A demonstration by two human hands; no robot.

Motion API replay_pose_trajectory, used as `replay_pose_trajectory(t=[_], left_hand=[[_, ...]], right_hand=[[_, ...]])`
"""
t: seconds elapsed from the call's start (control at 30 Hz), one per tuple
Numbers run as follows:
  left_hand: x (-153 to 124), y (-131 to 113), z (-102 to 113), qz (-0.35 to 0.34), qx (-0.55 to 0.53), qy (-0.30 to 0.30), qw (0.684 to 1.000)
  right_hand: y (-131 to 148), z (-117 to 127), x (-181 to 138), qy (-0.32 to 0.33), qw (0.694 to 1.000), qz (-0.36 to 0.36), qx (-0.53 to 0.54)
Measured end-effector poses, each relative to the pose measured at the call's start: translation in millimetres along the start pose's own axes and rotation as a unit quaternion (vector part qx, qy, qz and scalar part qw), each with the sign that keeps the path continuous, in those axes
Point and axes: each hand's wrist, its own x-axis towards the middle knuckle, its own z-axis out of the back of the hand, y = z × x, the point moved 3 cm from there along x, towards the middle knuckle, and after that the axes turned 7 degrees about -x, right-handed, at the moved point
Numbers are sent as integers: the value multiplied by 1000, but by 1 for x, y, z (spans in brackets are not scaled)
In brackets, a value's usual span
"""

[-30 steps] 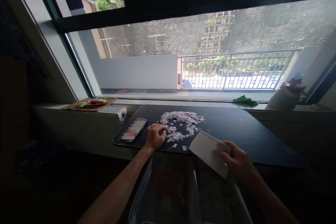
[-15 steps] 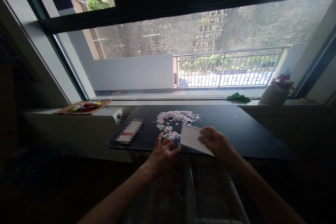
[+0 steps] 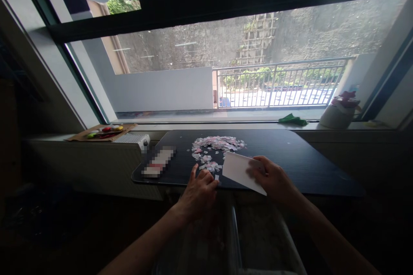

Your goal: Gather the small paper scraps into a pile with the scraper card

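Observation:
My right hand (image 3: 269, 176) grips a white sheet of stiff-looking paper (image 3: 238, 169) by its right side, tilted over the front part of the dark table. My left hand (image 3: 201, 187) is at the table's front edge, thumb and fingers drawn together, one finger sticking out. At its thumb tip shows a small white paper scrap (image 3: 217, 177), apparently pinched. Just beyond the left hand lies a small cluster of pink and white paper scraps (image 3: 210, 166). Behind it spreads a larger heap of scraps (image 3: 221, 141). The undersides of the left fingers are hidden.
On the left of the black table (image 3: 277, 146) lies a blurred-out flat item (image 3: 159, 161). A radiator (image 3: 97, 163) stands beside it, with a cardboard piece (image 3: 75, 136) above. The windowsill bears a green cloth (image 3: 292, 119) and a pale jug-like vessel (image 3: 337, 114).
My left hand has drawn slightly left, and the small scrap at its thumb has shifted with it. My right hand and the white sheet have moved slightly right.

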Motion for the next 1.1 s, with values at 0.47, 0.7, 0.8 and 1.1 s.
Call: replay_pose_trajectory(t=[0.47,0.7,0.8,1.1], left_hand=[[-9,-1,1,4,17,21,1000],[-1,3,7,14,3,0,1000],[-6,15,15,48,-9,-33,998],[9,21,9,86,25,20,996]], right_hand=[[4,7,12,-10,996,15,-90],[1,12,9,-19,994,0,-110],[-2,19,7,-33,992,-14,-118],[0,9,5,-15,995,-16,-92]])
